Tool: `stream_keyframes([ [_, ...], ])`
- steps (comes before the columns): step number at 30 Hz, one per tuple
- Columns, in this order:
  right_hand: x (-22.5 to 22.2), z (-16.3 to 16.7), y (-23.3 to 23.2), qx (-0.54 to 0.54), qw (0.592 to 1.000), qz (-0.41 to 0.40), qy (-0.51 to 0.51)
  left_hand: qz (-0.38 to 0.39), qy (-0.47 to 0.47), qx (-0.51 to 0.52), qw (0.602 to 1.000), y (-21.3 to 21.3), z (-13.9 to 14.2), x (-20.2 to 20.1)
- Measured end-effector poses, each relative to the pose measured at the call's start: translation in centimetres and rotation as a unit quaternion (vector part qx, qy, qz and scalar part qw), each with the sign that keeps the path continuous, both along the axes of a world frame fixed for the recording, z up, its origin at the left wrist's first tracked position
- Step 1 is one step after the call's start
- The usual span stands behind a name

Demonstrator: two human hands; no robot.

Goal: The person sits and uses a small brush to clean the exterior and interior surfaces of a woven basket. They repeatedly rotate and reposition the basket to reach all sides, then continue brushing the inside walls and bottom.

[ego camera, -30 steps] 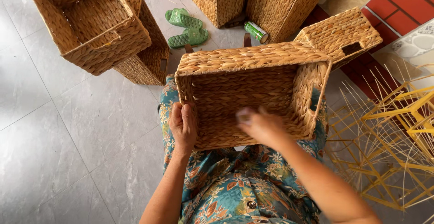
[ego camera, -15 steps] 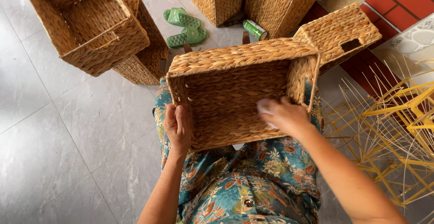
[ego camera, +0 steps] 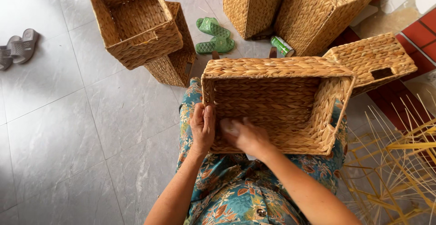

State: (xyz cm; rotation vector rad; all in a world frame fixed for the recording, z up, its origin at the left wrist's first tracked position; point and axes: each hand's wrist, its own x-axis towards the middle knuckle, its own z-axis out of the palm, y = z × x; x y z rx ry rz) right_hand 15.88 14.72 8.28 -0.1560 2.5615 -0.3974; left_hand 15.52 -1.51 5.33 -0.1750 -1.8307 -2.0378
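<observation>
Could slide off the lap if the left hand point(ego camera: 202, 126) loosens, since the woven basket point(ego camera: 277, 104) rests tilted on the knees over the grey tiled floor point(ego camera: 68, 129). Could also snag loose fibre under the right hand point(ego camera: 245, 135). Left fingers wrapped over the near-left rim, pressing it. Right hand inside against the near wall, fingers curled; whether pinching anything, impossible to tell.

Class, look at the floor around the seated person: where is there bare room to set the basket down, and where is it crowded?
Free: the grey tile floor left of the lap, between the grey slippers and stacked baskets. Crowded: ahead, with green slippers, can, tall baskets; right, yellow wire frames.
</observation>
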Motion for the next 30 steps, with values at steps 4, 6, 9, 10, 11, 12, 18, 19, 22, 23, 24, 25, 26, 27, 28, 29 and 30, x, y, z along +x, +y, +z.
stream_keyframes([
  [4, -0.2, 0.5, 8.2, 0.036, 0.996, 0.08, -0.02, -0.044, -0.05, 0.066, 0.996, -0.4, -0.6, 0.2],
  [6, 0.3, 0.9, 12.3, 0.139, 0.985, 0.079, 0.069, -0.032, -0.053, 0.052, 0.997, -0.4, -0.6, 0.3],
  [9, 0.4, 0.4, 15.1, 0.197, 0.978, -0.016, 0.073, -0.01, -0.051, 0.011, 0.999, -0.3, -0.4, 0.4],
  [10, 0.4, 0.1, 15.1, 0.169, 0.982, -0.008, 0.082, 0.0, -0.049, -0.005, 0.999, -0.2, -0.2, 0.4],
  [11, 0.5, -0.3, 14.6, 0.141, 0.986, -0.001, 0.09, 0.001, -0.052, -0.005, 0.999, 0.0, 0.0, 0.4],
  [12, 0.6, -0.6, 14.0, 0.113, 0.989, 0.006, 0.098, 0.001, -0.054, -0.005, 0.999, 0.0, 0.2, 0.3],
  [18, 0.7, -2.7, 4.2, -0.038, 0.998, -0.006, 0.043, 0.041, -0.018, -0.075, 0.996, 0.0, 0.4, 0.0],
  [19, 0.7, -3.0, 2.1, -0.052, 0.996, -0.014, 0.068, 0.035, -0.031, -0.059, 0.997, 0.1, 0.3, 0.0],
  [22, 0.9, -3.4, -0.1, -0.053, 0.993, 0.01, 0.107, -0.028, -0.024, 0.054, 0.998, 0.1, -0.1, 0.0],
  [23, 0.9, -3.3, 0.3, -0.047, 0.992, 0.023, 0.115, -0.014, -0.023, 0.031, 0.999, 0.0, -0.1, 0.0],
  [24, 0.8, -3.1, 1.4, -0.025, 0.991, 0.063, 0.112, 0.0, -0.023, 0.008, 1.0, -0.2, -0.2, 0.1],
  [25, 0.8, -2.6, 3.2, -0.003, 0.989, 0.102, 0.109, 0.014, -0.024, -0.015, 1.0, -0.3, -0.2, 0.2],
  [26, 0.8, -2.1, 5.4, 0.02, 0.984, 0.14, 0.104, 0.015, -0.018, -0.026, 0.999, -0.4, -0.2, 0.2],
  [27, 0.8, -1.6, 7.3, 0.034, 0.988, 0.113, 0.104, 0.017, -0.013, -0.037, 0.999, -0.5, -0.2, 0.3],
  [28, 0.9, -0.9, 9.6, 0.048, 0.99, 0.087, 0.105, 0.02, -0.007, -0.048, 0.999, -0.5, -0.2, 0.4],
  [29, 0.6, 0.2, 12.2, 0.049, 0.99, 0.085, 0.1, 0.01, -0.021, -0.03, 0.999, -0.5, -0.2, 0.4],
  [30, 0.3, 0.5, 13.2, 0.049, 0.991, 0.082, 0.096, 0.0, -0.034, -0.013, 0.999, -0.5, -0.2, 0.4],
])
